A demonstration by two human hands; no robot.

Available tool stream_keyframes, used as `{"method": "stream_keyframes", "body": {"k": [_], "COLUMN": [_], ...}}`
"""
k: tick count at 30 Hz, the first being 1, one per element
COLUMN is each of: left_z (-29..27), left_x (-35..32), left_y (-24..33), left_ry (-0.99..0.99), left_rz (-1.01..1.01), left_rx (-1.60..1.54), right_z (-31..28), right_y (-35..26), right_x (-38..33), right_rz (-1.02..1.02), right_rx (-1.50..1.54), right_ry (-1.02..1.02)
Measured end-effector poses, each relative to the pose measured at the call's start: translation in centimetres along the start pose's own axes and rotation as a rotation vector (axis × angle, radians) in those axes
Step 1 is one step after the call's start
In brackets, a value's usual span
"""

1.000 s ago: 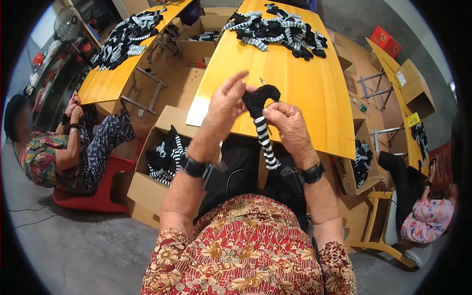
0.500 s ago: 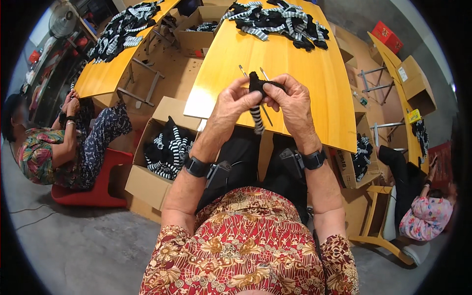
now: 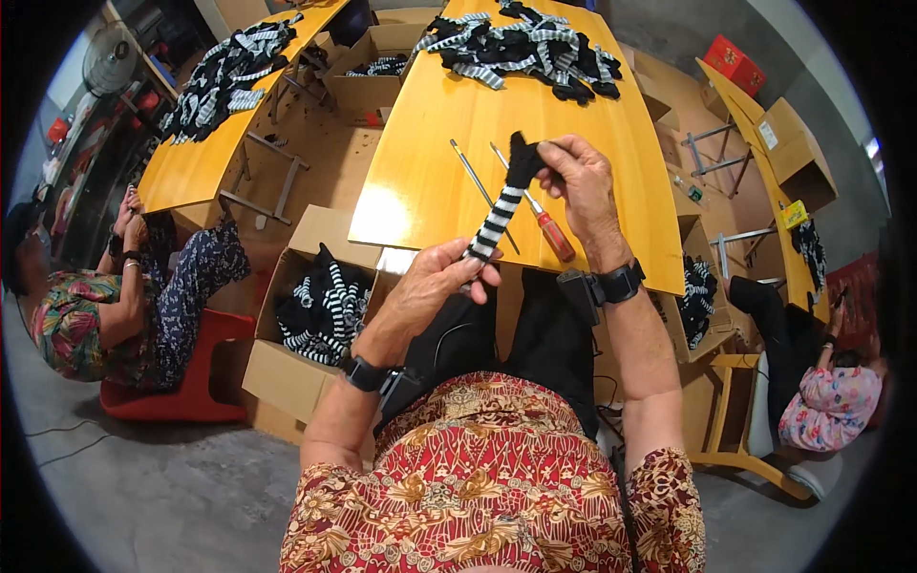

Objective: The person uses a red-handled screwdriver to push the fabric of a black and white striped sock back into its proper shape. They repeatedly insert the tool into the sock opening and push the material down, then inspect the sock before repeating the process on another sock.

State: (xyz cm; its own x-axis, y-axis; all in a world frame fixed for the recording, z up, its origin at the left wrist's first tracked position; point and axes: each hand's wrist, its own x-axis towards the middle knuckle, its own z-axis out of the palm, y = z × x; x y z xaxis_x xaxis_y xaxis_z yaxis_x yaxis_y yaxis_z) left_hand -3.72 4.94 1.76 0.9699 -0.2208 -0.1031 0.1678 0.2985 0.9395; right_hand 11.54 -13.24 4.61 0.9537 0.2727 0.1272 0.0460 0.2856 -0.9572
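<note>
A small knitted sock (image 3: 497,222), with a black foot and a black-and-white striped leg, is stretched slantwise above the table's near edge. My left hand (image 3: 441,277) pinches the end of the striped leg, low and to the left. Up at the black end, my right hand (image 3: 580,181) grips the fabric between thumb and fingers. Beneath the sock, a red-handled screwdriver (image 3: 556,237) lies on the yellow table (image 3: 420,162), close to my right wrist. A thin dark rod (image 3: 470,170) lies on the table to the left of the screwdriver, passing partly behind the sock.
A heap of similar socks (image 3: 535,48) covers the table's far end. Open cartons of socks stand at my left (image 3: 320,310) and right (image 3: 699,306). One person (image 3: 91,306) sits on a red chair at left, another (image 3: 829,406) at far right. A second table (image 3: 196,172) bears more socks.
My hands have moved apart, the left down and left, the right slightly up. The bunched sock is now drawn out lengthwise, and the screwdriver's red handle has come into sight.
</note>
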Motion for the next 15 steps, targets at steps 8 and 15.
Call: {"method": "stream_keyframes", "body": {"k": [8,15], "left_z": [-3.7,-9.3], "left_x": [-6.2,-10.1], "left_y": [3.7,3.1], "left_ry": [0.121,0.324], "left_rz": [0.033,0.234], "left_rx": [-0.424,-0.443], "right_z": [0.4,-3.1], "right_y": [-2.2,-4.9], "right_x": [-0.1,5.6], "right_rz": [0.141,0.106], "right_rx": [-0.332,-0.825], "right_ry": [-0.543,-0.616]}}
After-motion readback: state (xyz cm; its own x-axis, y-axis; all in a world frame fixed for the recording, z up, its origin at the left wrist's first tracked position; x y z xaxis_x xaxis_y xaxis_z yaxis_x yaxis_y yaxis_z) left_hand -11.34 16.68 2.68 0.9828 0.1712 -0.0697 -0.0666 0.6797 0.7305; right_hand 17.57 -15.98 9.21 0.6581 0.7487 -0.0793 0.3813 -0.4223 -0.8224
